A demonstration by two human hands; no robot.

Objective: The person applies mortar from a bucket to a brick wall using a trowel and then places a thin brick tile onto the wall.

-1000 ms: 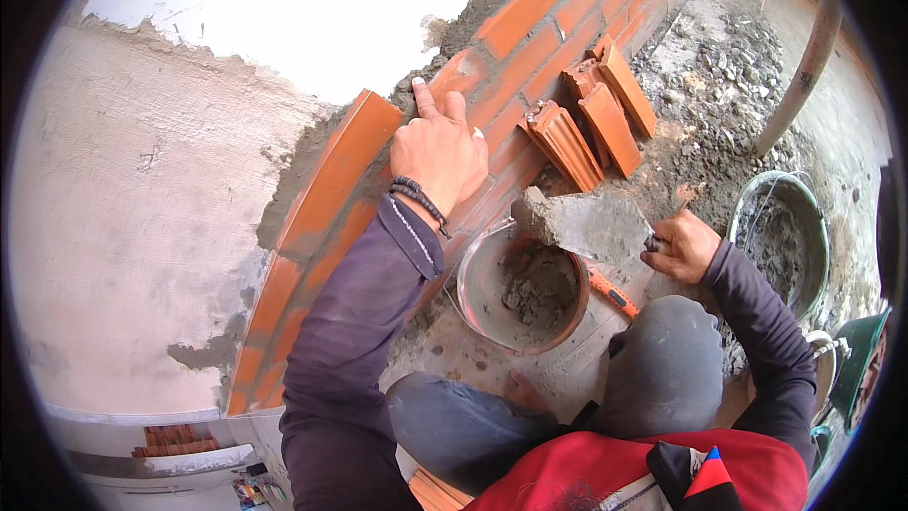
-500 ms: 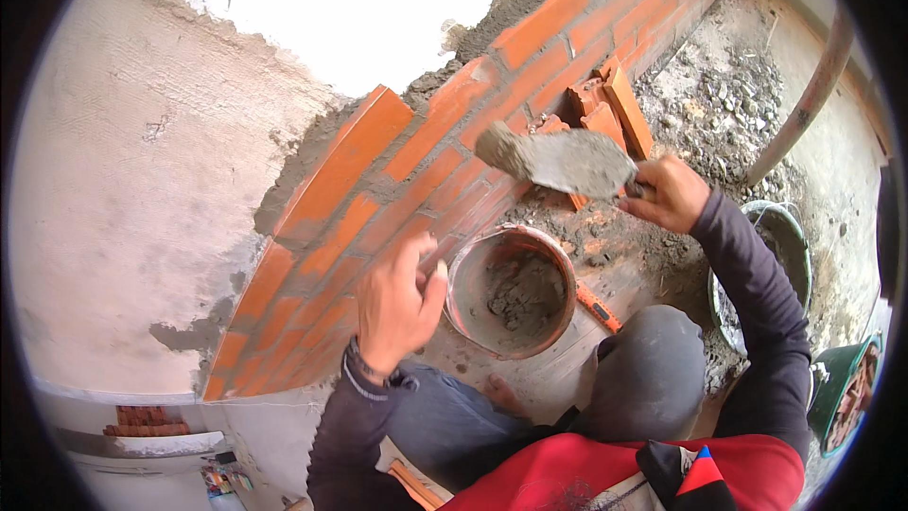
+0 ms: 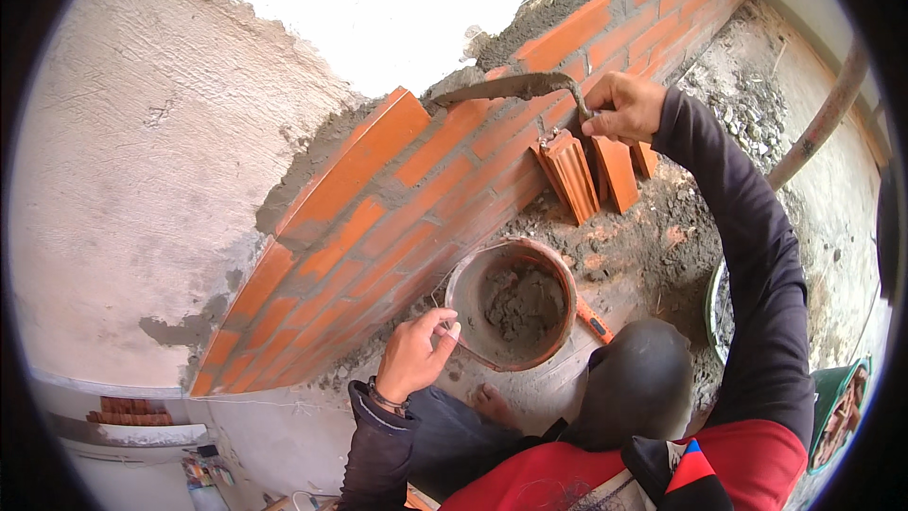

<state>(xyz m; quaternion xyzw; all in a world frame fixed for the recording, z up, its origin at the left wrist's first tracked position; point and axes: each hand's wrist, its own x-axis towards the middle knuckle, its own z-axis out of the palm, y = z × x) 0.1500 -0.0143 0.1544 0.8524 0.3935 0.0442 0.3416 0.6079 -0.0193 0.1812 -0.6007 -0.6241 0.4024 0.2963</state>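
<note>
My right hand (image 3: 624, 106) grips a trowel (image 3: 515, 87) by its handle. Its blade is seen nearly edge-on over the top course of the brick wall (image 3: 435, 156), at a mortar-covered gap beside the end brick (image 3: 355, 166). Low on the left, my left hand (image 3: 416, 357) is at the rim of a round bucket (image 3: 568, 322). Thumb and fingers pinch together on what looks like the bucket's thin wire handle (image 3: 437, 298). Wet grey mortar (image 3: 522, 303) lies inside the bucket.
Several loose orange bricks (image 3: 570, 175) lean by the wall's foot beneath my right hand. An orange-handled tool (image 3: 594, 320) lies beside the bucket. Rubble (image 3: 757, 104) covers the floor at right, near a slanting pole (image 3: 821, 123). A green bucket of brick pieces (image 3: 842, 416) stands lower right.
My right hand has carried the trowel up to the wall top and turned its blade on edge; the mortar load no longer shows on it. My left hand has lowered to the bucket rim, fingers closing.
</note>
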